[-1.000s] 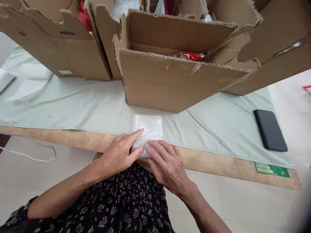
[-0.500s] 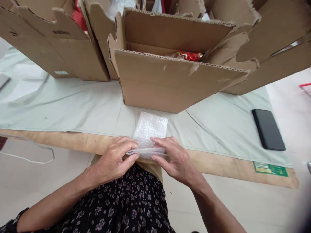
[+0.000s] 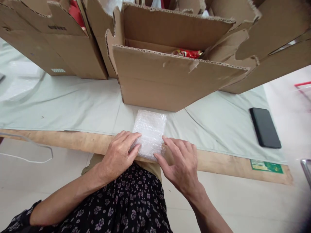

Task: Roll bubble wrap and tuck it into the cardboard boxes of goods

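A flat, whitish square of bubble wrap [image 3: 151, 127] lies at the near edge of the table, its front part folded over and overhanging slightly. My left hand [image 3: 119, 150] grips its left side, index finger on top and thumb near the lower corner. On the opposite side my right hand [image 3: 181, 158] holds the right edge, index fingertip at the upper part and thumb at the front corner. Whether anything is wrapped inside the bubble wrap cannot be made out.
Behind the bubble wrap stands an open cardboard box [image 3: 170, 82] with a red packet [image 3: 188, 53] inside. More cardboard boxes [image 3: 70, 53] flank it. A black phone [image 3: 264, 127] lies at the right on the pale green cloth [image 3: 92, 110]. Clear plastic [image 3: 21, 79] lies at the left.
The front part of the bubble wrap, raised between my hands before, now lies flat. My right hand has moved slightly to the right and its fingers have spread along the edge.
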Tool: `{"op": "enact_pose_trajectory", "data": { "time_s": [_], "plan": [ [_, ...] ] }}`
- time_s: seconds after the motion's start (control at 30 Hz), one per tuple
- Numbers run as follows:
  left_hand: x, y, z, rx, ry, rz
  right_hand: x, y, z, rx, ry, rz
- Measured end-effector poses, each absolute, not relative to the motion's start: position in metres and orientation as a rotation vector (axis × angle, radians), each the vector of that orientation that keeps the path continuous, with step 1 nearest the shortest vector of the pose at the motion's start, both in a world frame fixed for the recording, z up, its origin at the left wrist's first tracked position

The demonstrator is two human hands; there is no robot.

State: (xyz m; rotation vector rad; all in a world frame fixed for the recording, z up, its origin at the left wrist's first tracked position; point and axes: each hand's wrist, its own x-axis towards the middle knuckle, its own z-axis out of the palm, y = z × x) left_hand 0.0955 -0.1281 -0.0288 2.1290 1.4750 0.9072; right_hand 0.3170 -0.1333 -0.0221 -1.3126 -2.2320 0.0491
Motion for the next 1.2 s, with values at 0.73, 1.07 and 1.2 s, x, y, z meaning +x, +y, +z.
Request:
{"op": "enact_pose_trajectory", "data": {
  "time_s": [0.73, 1.07, 1.2],
  "plan": [
    [0.086, -0.103, -0.031, 2.213, 1.428, 0.936, 0.319, -0.122, -0.017, -1.278, -2.21, 0.019],
    [0.081, -0.118, -0.02, 1.39, 1.566, 1.047, 0.302, -0.09, -0.036, -1.183, -2.213, 0.212],
    [0.093, -0.13, -0.012, 0.981, 1.261, 0.958, 0.296, -0.105, -0.03, -1.266, -1.856, 0.711]
  ]
}}
